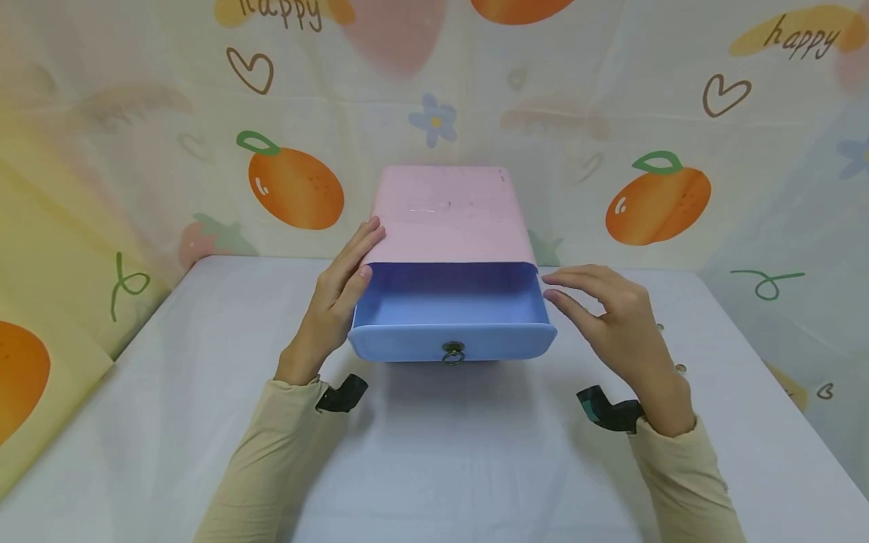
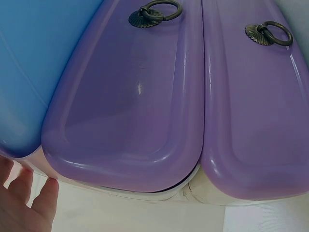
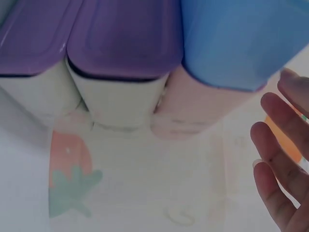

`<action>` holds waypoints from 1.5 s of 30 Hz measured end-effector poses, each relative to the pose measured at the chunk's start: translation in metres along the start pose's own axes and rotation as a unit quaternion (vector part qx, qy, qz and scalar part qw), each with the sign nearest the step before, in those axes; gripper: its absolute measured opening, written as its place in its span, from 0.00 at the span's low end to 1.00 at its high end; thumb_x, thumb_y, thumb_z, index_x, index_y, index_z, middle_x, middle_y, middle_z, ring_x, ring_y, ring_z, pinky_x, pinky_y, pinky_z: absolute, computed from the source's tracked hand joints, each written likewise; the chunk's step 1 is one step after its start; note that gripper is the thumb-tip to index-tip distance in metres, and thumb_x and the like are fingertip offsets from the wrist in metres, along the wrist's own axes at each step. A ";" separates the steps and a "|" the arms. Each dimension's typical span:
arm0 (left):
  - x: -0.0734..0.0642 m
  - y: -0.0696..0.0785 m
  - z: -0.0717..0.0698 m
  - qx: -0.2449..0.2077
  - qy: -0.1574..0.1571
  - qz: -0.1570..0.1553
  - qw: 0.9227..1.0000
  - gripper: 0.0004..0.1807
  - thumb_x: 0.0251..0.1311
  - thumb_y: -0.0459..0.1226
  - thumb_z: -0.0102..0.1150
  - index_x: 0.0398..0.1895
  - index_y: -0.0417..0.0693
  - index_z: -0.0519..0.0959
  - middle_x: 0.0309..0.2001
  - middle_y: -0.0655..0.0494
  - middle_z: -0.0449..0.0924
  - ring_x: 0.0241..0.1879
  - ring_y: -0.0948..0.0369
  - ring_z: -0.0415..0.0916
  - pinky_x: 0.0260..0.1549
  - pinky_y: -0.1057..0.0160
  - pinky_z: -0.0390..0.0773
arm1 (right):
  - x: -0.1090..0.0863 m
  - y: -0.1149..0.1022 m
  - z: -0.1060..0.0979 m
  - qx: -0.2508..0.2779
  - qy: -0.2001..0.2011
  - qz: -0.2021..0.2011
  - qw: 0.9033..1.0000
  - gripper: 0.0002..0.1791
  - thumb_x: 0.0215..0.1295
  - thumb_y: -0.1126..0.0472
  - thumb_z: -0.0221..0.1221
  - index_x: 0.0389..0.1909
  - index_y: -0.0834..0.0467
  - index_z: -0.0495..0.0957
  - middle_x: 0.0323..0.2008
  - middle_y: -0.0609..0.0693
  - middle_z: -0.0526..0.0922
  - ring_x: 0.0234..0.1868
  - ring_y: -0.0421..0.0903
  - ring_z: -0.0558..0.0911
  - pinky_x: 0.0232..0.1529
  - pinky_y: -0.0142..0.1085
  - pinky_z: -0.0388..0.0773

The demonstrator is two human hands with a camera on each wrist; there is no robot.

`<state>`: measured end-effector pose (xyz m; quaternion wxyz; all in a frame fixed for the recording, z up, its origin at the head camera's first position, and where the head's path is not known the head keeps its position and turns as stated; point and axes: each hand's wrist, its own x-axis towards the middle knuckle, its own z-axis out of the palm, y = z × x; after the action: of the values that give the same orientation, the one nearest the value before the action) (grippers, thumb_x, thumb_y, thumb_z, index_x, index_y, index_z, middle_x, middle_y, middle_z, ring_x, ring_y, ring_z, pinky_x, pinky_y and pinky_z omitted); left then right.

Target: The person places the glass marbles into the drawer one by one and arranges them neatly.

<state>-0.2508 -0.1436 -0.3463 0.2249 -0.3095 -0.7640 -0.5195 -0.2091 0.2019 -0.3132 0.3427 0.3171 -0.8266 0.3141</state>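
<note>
A small chest of drawers stands on the table, its pink top casing (image 1: pixel 448 215) facing up. The blue drawer (image 1: pixel 400 343) at the top is pulled out, with a bare inside and a bronze ring pull (image 1: pixel 453 353) on its front. Along the left side of the casing rests my left hand (image 1: pixel 333 302), fingers extended and thumb near the drawer's side. My right hand (image 1: pixel 614 324) hovers beside the drawer's right side, fingers loosely bent with a gap between thumb and fingers. The left wrist view shows two purple drawers (image 2: pixel 125 96) below the blue one, both closed.
A white cloth covers the table (image 1: pixel 468 467). Behind the chest hangs a curtain (image 1: pixel 475 98) printed with oranges, hearts and flowers. Small round objects (image 1: pixel 681 369) lie on the table near my right wrist. Black straps (image 1: pixel 342 394) sit at both wrists.
</note>
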 end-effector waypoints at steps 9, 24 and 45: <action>0.000 0.001 0.000 -0.001 0.000 -0.006 1.000 0.27 0.72 0.33 0.39 0.74 0.50 0.65 0.77 0.59 0.58 0.79 0.64 0.48 0.79 0.61 0.47 | -0.002 0.014 -0.006 0.005 -0.005 0.015 1.000 0.19 0.46 0.75 0.72 0.42 0.62 0.86 0.37 0.53 0.89 0.39 0.44 0.85 0.36 0.16 0.77; -0.001 -0.001 0.001 -0.003 0.004 -0.002 1.000 0.27 0.71 0.33 0.39 0.74 0.49 0.65 0.77 0.58 0.58 0.79 0.63 0.48 0.79 0.61 0.47 | -0.011 0.035 -0.007 -0.031 -0.059 0.101 0.993 0.13 0.52 0.71 0.71 0.41 0.62 0.86 0.36 0.55 0.89 0.36 0.50 0.85 0.26 0.15 0.74; -0.001 -0.001 0.001 -0.005 0.003 -0.001 1.000 0.27 0.72 0.33 0.38 0.74 0.49 0.65 0.77 0.58 0.58 0.79 0.58 0.48 0.79 0.60 0.47 | -0.025 0.067 -0.004 -0.048 -0.147 0.216 0.964 0.13 0.62 0.64 0.66 0.47 0.64 0.83 0.42 0.62 0.87 0.44 0.59 0.83 0.48 0.57 0.80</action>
<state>-0.2507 -0.1433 -0.3474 0.2249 -0.3081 -0.7613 -0.5244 -0.2428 0.2535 -0.3503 0.1562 0.1571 -0.9310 0.2901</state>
